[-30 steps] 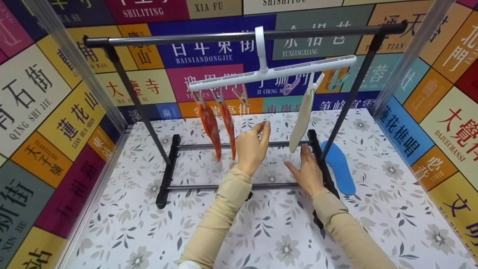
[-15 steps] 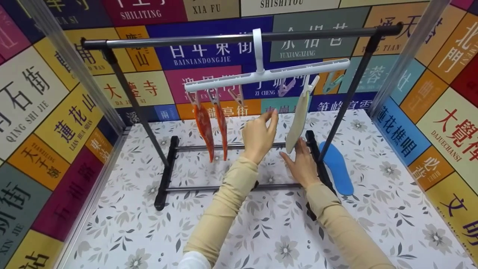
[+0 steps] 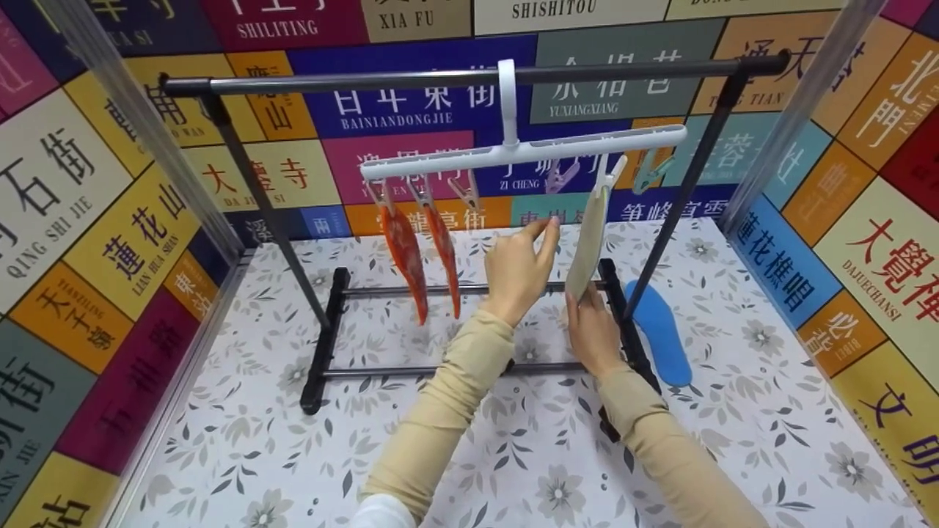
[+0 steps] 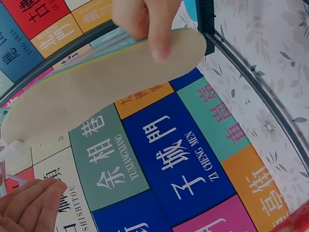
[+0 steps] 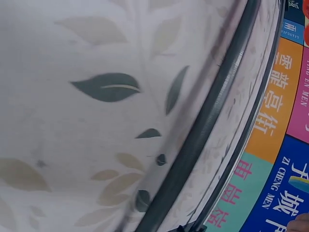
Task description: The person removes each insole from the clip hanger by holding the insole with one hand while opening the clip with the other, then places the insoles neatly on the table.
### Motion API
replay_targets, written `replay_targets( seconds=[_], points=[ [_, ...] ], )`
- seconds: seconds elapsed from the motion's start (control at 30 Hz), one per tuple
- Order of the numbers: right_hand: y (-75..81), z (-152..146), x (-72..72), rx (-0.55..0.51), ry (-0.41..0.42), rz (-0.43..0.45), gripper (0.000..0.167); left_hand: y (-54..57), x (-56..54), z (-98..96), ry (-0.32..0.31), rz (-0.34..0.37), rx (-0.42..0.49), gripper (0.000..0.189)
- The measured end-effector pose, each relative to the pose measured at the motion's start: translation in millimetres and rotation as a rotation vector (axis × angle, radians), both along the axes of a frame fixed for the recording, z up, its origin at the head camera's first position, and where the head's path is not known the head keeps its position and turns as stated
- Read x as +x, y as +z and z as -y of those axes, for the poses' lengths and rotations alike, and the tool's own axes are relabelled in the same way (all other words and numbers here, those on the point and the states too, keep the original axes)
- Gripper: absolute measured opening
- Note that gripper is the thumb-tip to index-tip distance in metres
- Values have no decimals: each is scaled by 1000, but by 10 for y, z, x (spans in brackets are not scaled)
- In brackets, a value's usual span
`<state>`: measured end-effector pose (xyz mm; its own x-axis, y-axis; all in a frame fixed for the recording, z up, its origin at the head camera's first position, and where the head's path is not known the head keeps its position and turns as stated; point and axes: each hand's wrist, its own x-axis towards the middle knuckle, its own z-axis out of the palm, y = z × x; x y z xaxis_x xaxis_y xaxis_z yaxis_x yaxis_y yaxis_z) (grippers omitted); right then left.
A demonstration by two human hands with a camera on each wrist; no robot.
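A beige insole [image 3: 587, 242] hangs from a white clip [image 3: 609, 172] on the right half of the white hanger [image 3: 469, 158]. My right hand [image 3: 594, 334] pinches its lower end. In the left wrist view, that hand's thumb [image 4: 160, 46] lies on the flat beige face of the insole [image 4: 96, 92], its other fingers partly hidden behind. My left hand [image 3: 519, 271] is raised left of the insole, fingers bent loosely and holding nothing; its fingers show below the insole's clipped end in the left wrist view. Two orange insoles, one outer [image 3: 405, 253] and one inner [image 3: 445, 253], hang at the hanger's left.
The hanger hooks over the top bar of a black rack [image 3: 367, 83] standing on the flower-patterned surface [image 3: 257, 440]. A blue insole [image 3: 664, 334] lies outside the rack's right foot. Unused pink [image 3: 463, 191], purple [image 3: 563, 176] and green [image 3: 653, 172] clips hang from the hanger.
My right hand has moved up and left from beside the beige insole and now pinches its lower end. The left hand has moved right, closer to the insole. The hanger has swung slightly.
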<state>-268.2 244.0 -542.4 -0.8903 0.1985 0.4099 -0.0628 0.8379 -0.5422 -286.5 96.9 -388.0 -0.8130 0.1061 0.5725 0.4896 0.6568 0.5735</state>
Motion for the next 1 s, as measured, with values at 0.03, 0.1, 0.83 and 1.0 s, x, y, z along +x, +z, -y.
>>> replay_targets(
  seconds=[0.03, 0.1, 0.83, 1.0],
  points=[
    [-16, -2, 23, -6, 2, -3, 53, 6, 8, -6, -2, -4, 1, 39],
    [-43, -5, 67, -22, 8, -3, 55, 22, 26, -19, -8, -10, 0, 38],
    [-161, 125, 480, -15, 11, -117, 53, 265, 155, -223, -107, -56, 12, 52],
    [-155, 159, 558, -8, 14, -108, 53, 344, 138, -286, -118, -122, 10, 54]
  ],
)
